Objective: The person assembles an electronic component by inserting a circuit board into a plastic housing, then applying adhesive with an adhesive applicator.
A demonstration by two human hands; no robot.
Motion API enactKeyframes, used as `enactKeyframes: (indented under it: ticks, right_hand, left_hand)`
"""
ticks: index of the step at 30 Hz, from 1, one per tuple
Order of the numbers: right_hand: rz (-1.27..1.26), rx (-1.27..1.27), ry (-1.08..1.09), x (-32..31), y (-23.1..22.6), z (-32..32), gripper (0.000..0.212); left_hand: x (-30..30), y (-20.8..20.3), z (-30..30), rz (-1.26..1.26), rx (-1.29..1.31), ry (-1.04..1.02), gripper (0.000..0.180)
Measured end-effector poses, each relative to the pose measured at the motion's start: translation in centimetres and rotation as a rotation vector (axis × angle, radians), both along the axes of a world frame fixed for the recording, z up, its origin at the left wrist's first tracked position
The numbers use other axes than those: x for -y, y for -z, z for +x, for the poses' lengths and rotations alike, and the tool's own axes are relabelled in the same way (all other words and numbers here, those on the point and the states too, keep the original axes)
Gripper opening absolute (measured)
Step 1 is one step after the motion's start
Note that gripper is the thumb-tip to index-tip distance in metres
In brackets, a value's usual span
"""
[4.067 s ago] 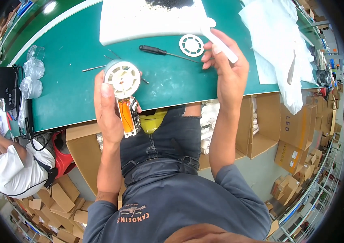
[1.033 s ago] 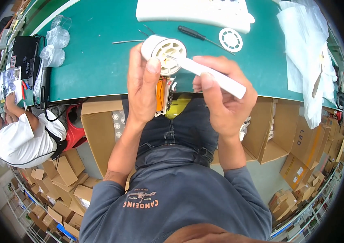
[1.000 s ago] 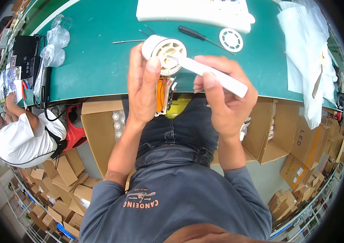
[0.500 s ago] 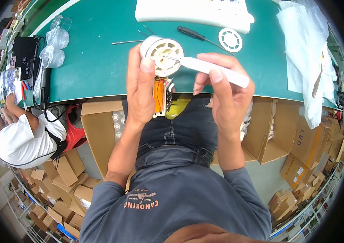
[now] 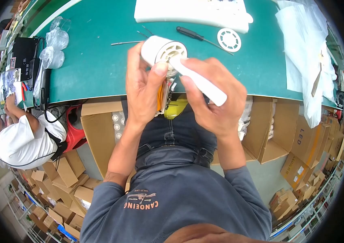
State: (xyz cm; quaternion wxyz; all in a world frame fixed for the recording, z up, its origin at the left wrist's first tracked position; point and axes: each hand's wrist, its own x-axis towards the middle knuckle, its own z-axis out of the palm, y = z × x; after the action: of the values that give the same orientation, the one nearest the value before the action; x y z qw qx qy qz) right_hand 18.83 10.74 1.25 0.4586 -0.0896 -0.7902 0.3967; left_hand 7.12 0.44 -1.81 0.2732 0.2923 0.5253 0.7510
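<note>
Nearest are one grey shirt [image 5: 172, 190] and one pair of jeans [image 5: 159, 133], with one yellow thing [image 5: 174, 108] between the thighs, under the near edge of one green table [image 5: 99, 77].

Two hands work over that edge. The left hand [image 5: 141, 91] is wrapped around one white cylinder [image 5: 152, 48], thumb at its rim; the cylinder lies tilted, spoked end toward the right. One orange strip [image 5: 159, 99] shows below it. The right hand [image 5: 220, 95] is closed on one white tool [image 5: 204, 85], whose forward end is at the spoked face; whether its tip sits in a slot is hard to tell, as fingers cover it.

Beyond, on the table, lie one thin rod [image 5: 125, 43], one black screwdriver [image 5: 190, 33] and, just beside its shaft tip, one slotted white disc [image 5: 229, 40]. Farther back is one white slab [image 5: 192, 11]; white sheets [image 5: 301, 60], too overlapped to count, lie to the right.

One open carton [image 5: 99, 129] holding white round parts stands left of the legs. Well off to the left, one co-worker [image 5: 30, 139] in white sits by one red chair [image 5: 74, 129].
</note>
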Motion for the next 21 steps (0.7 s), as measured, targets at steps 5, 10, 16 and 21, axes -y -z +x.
enactKeyframes:
  ticks: [5,10,16,21]
  right_hand:
    - [0.079,0.043,0.069,0.0,-1.1,0.1,0.028]
    - [0.175,0.036,0.099,0.4,-0.6,0.5,0.029]
    - [0.212,0.046,0.06,0.9,0.3,1.0,0.031]
    - [0.195,0.026,0.041,1.4,1.3,1.0,0.032]
  left_hand:
    - [0.0,-0.2,0.0,-0.026,0.057,0.011,0.052]
    - [-0.2,-0.1,0.1,0.0,0.016,-0.023,0.049]
    - [-0.1,-0.1,0.0,-0.012,-0.043,-0.039,0.046]
    - [0.2,0.6,-0.4,-0.055,-0.015,-0.016,0.045]
